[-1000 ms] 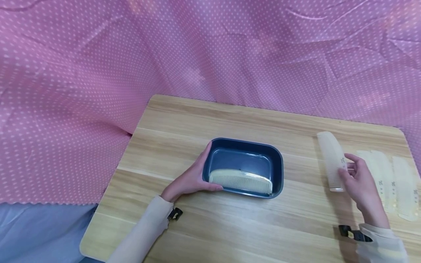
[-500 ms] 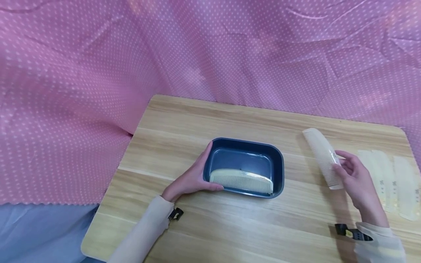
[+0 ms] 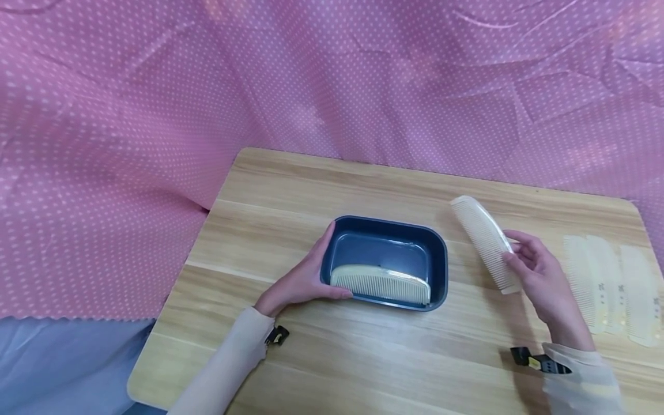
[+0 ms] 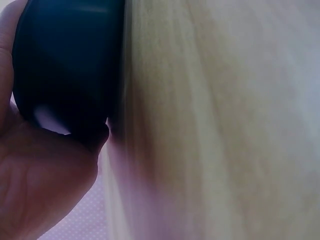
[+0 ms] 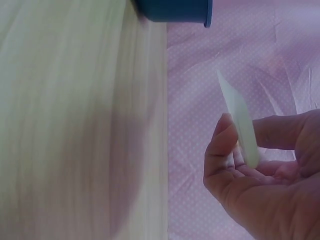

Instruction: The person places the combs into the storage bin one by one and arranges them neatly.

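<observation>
One comb (image 3: pixel 483 242) tilts, pinched by fingers of the right hand (image 3: pixel 544 282) — fingers of the left hand (image 3: pixel 307 280) clamp the blue box (image 3: pixel 386 228).

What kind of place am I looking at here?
Perhaps a makeshift indoor work corner, though I can't be sure: there's a wood-grained table, a pink dotted cloth draped beyond it, and a blue box with a comb inside.

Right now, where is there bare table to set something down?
Bare table lies between the box and the pink curtain, and between the left sleeve and right sleeve. Crowded: the right end, with combs beside the right hand holding another comb.
</observation>
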A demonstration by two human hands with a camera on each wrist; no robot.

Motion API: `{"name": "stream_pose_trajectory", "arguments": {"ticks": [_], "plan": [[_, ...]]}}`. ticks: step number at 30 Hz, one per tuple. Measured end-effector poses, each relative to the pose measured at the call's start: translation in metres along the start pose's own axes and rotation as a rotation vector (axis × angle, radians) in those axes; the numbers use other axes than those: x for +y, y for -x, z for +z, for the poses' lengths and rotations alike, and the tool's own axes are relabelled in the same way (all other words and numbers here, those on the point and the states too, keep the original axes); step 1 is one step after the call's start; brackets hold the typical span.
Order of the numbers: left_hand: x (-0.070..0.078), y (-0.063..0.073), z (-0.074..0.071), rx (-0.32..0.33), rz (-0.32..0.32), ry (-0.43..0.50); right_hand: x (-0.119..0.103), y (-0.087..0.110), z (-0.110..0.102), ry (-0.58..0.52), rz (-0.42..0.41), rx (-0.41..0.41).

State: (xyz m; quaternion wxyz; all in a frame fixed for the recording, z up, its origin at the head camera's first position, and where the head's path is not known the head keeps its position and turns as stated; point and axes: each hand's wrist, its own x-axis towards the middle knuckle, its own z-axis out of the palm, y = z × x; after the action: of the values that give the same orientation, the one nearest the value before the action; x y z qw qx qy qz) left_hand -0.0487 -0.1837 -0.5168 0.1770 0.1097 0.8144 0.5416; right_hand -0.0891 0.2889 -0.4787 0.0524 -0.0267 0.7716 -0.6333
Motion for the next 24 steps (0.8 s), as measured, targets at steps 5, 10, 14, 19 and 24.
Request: {"name": "stream_pose_trajectory", "arguments": {"ticks": [5,10,14,19,24], "plan": [[0.0,0.0,0.0,-0.003,0.005,0.004,-0.004,-0.003,0.01,0.026,-0.019,-0.041],[-0.001,0.0,-0.001,-0.007,0.009,-0.002,-0.007,-0.004,0.019,0.026,-0.034,-0.093],[-0.001,0.0,0.0,-0.006,0.009,0.001,-0.011,-0.005,0.028,-0.031,-0.038,-0.141],[-0.001,0.001,0.0,-0.004,0.006,0.009,-0.014,-0.006,0.038,-0.062,-0.031,-0.192],[0.0,0.0,0.0,-0.006,0.009,0.005,-0.016,-0.005,0.046,0.017,-0.044,-0.231]]}}
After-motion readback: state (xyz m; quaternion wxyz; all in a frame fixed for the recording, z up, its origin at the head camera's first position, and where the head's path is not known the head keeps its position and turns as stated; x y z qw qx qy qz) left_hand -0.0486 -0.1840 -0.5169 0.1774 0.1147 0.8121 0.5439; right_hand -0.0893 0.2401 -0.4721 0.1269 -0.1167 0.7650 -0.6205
